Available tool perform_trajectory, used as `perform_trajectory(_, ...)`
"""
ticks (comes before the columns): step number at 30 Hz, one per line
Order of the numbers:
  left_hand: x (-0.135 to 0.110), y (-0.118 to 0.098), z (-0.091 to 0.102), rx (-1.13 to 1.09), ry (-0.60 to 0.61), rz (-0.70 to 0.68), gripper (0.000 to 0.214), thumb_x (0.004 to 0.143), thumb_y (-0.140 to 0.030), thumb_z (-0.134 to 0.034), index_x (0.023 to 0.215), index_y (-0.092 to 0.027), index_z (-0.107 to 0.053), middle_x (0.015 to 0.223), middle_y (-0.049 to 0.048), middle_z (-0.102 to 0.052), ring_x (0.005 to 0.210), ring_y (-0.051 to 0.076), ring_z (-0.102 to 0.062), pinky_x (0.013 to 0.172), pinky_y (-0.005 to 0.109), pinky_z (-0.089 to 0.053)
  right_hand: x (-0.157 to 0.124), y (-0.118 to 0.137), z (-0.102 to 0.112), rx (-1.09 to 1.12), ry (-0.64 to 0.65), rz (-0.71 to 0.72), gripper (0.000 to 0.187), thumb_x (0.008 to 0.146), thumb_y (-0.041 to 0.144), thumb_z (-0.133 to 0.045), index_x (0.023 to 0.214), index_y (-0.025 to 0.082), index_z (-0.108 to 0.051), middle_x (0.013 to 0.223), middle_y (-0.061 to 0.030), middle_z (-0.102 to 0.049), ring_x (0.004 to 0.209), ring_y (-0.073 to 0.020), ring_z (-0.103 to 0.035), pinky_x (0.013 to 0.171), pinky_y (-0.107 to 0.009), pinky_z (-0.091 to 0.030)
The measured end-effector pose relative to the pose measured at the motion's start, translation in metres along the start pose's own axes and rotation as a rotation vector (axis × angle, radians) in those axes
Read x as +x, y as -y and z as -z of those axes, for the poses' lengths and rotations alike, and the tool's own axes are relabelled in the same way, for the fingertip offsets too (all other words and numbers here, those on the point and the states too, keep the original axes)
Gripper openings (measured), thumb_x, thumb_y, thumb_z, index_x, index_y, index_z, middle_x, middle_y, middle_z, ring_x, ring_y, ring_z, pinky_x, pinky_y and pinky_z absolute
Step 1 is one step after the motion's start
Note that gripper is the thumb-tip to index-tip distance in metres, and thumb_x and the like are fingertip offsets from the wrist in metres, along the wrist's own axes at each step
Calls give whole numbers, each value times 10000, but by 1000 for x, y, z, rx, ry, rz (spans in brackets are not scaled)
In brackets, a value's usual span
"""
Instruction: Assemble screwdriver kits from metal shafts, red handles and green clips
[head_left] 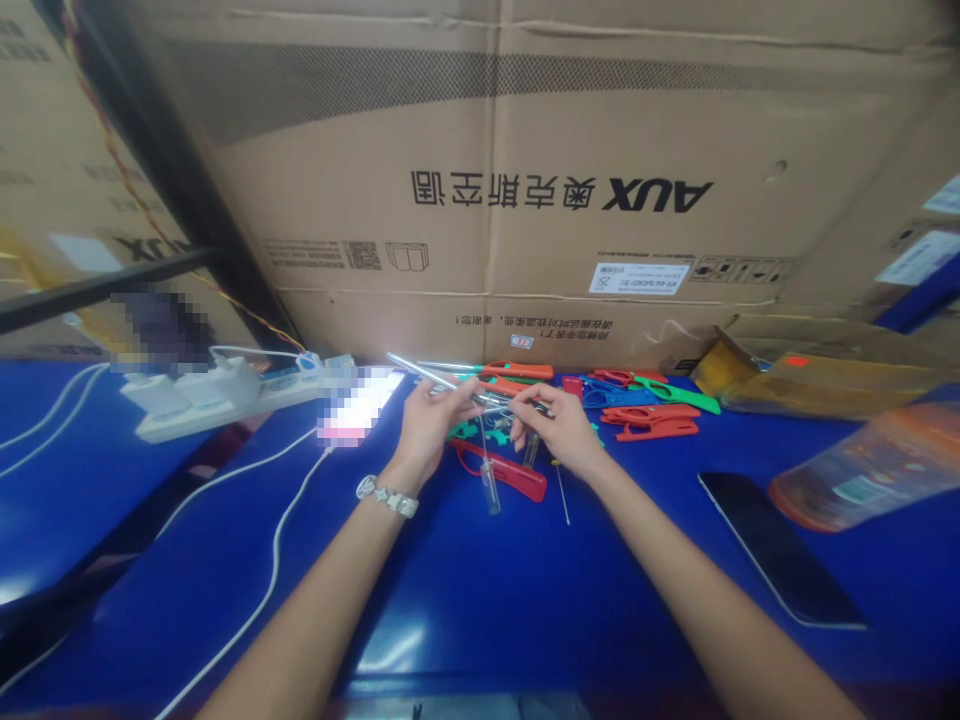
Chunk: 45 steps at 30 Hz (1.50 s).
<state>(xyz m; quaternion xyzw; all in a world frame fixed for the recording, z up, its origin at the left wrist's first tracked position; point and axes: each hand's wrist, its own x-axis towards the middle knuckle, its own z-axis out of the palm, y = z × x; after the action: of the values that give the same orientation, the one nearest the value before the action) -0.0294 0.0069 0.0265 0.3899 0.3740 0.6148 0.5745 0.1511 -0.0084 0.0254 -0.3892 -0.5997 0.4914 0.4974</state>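
My left hand (pixel 429 418) and my right hand (pixel 556 424) meet over the blue table (pixel 480 600), both closed on a bundle of thin metal rods (pixel 435 376) that sticks out up and to the left. A bracelet (pixel 387 496) sits on my left wrist. Below the hands lie a red plastic tool (pixel 510 474), a clear-handled small screwdriver (pixel 490 490) and a thin needle-like tool (pixel 562 494). Behind the hands is a heap of red, blue and green plastic tool handles (pixel 637 402).
A large AUX cardboard box (pixel 495 170) walls off the back. A white power strip (pixel 217 392) with plugs and white cables (pixel 277 540) lies at left beside a lit phone (pixel 361 404). A dark phone (pixel 780 548) lies at right, plastic bags (pixel 862 468) beyond it.
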Motion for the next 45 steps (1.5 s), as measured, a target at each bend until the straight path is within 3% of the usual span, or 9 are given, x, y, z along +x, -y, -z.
perform_trajectory(8,-4,-2,-5,45,-19,28,397,651,-362,-870,858,-123,-629,688,27,-695,538,96,-630,541,204,-530,-2,4,7,4,174,-124,339,766,485,-750,803,182,-603,455,73,-559,354,-73,-458,417,-209,-394)
perform_trajectory(13,-3,1,-5,64,-22,16,421,638,-399,-872,857,-119,-647,688,27,-692,551,94,-627,523,191,-503,-2,4,9,116,217,-213,302,767,428,-763,827,181,-600,413,103,-464,335,-51,-351,371,-188,-248)
perform_trajectory(18,-4,0,-7,42,-19,41,398,643,-380,-876,841,-127,-642,665,18,-683,518,89,-612,529,204,-511,-1,5,8,227,233,-272,287,739,369,-786,805,189,-572,387,138,-355,330,-38,-262,375,-190,-191)
perform_trajectory(23,-5,0,-7,-22,3,85,358,670,-347,-868,835,-125,-641,698,21,-685,551,87,-621,567,210,-532,-2,2,8,262,263,-256,270,767,376,-766,818,194,-573,391,126,-410,330,-52,-319,393,-202,-235)
perform_trajectory(30,-3,2,-7,-154,-30,150,256,748,-283,-824,802,-116,-637,794,40,-703,664,88,-644,674,220,-552,0,1,6,240,192,-180,330,753,426,-787,848,193,-572,591,27,-675,440,-107,-568,482,-239,-433)
perform_trajectory(45,-5,1,-7,-165,-107,91,307,707,-274,-851,783,-120,-597,730,3,-668,609,70,-617,657,207,-569,-1,3,-8,146,44,-8,368,762,490,-762,826,196,-550,645,-7,-728,463,-143,-641,537,-289,-524)
